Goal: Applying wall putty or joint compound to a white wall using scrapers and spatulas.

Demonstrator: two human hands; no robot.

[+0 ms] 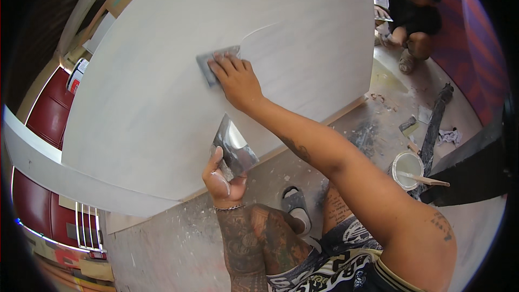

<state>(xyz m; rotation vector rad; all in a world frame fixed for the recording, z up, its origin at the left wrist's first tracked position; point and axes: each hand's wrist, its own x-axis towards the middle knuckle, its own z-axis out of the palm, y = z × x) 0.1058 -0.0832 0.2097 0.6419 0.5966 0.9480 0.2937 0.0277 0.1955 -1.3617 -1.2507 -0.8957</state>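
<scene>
A large off-white panel [162,92] stands in front of me. My right hand [239,83] reaches across and presses a flat grey putty spreader [205,70] against the panel's surface, its fingers spread over the plate. From the spreader's upper right corner a thin curved line runs on the panel. Lower down, my left hand [223,184] grips a squarish metal putty spreader [235,143] with the thumb on one side. Whitish putty is smeared on that blade and on the palm. The left fingers are mostly hidden behind the plate.
At right stands a tub [406,168] with a stick across it, beside a dark post [435,124]. Scraps and a crumpled rag [450,137] litter the floor. Another person [413,13] crouches beyond the panel's right edge, holding a flat plate. Dark red panels [50,111] are at left.
</scene>
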